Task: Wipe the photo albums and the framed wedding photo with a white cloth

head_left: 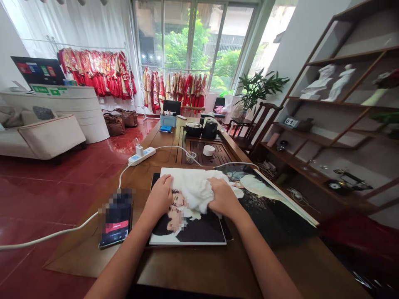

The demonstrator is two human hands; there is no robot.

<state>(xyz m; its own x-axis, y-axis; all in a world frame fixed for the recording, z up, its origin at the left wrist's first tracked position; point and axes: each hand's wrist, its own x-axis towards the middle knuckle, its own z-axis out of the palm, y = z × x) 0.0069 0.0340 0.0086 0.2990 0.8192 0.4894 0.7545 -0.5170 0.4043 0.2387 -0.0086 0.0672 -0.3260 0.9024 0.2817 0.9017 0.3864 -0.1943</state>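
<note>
A photo panel (199, 236) showing a couple in black and white lies flat on the wooden table in front of me. My right hand (222, 195) is closed on a bunched white cloth (199, 193), which rests on the panel's upper right part. On the panel's left edge lies my left hand (162, 193), its fingers stretched over the surface with nothing in them. A dark layer shows under the panel's edges. Beside it on the right, a larger photo print (264, 203) with a white dress on a dark ground lies partly behind my right arm.
To the left are a phone (116, 220) and a white power strip (141, 156) with its cable. Beyond the panel, a tea tray (199, 147) bears a white cup (208, 150), with dark pots (210, 128) behind. A blue box (168, 120) stands farther back. Shelves (336, 99) line the right.
</note>
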